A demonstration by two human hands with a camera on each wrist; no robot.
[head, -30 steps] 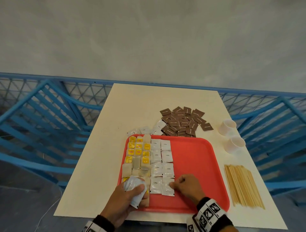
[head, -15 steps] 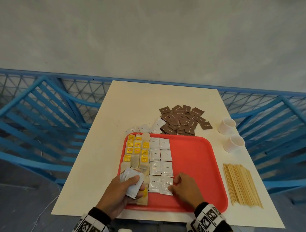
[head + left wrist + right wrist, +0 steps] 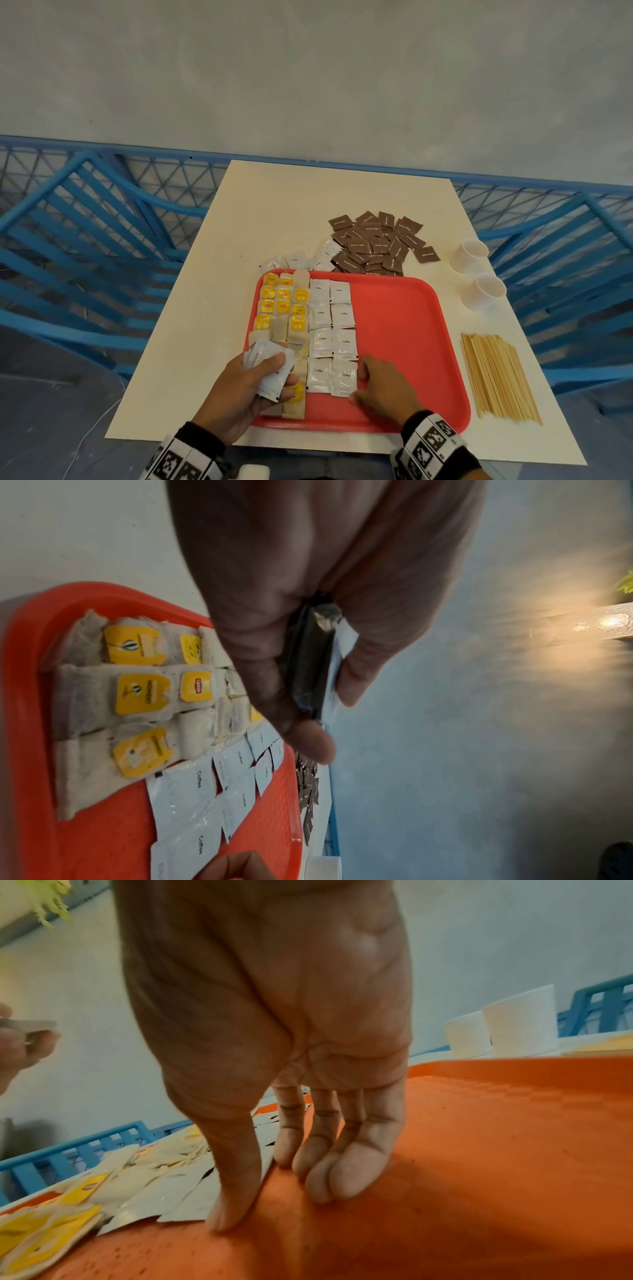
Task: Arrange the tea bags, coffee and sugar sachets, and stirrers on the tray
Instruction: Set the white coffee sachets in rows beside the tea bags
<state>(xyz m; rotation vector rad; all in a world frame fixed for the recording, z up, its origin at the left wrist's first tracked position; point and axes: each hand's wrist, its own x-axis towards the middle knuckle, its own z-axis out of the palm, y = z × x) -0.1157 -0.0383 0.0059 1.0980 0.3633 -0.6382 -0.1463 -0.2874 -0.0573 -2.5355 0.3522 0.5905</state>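
The left hand (image 3: 245, 387) hovered over the near left corner of the red tray (image 3: 404, 329), thumb and fingers clamped on a small stack of white coffee sachets (image 3: 270, 368). In the left wrist view that stack (image 3: 310, 669) showed edge-on, pinched tight. The right hand (image 3: 380, 387) lay low on the tray floor, its fingers (image 3: 342, 1172) fairly straight and close together, tips down on the red plastic right at the edge of the nearest laid sachet (image 3: 344, 377); the thumb (image 3: 236, 1177) pressed beside that sachet's near corner. It gripped nothing.

On the tray's left side sat the tea bags (image 3: 282, 305) with yellow tags, in rows, and just to their right the coffee sachets already laid (image 3: 332, 329) in two columns. The right half of the tray was bare red. Beyond the tray's far rim, on the pale surface (image 3: 274, 212), lay a few loose white sachets (image 3: 298, 262) and a heap of brown sugar sachets (image 3: 376, 245). To the right of the tray stood two white cups (image 3: 476, 270), and nearer, a bundle of wooden stirrers (image 3: 496, 377) lay off the tray.
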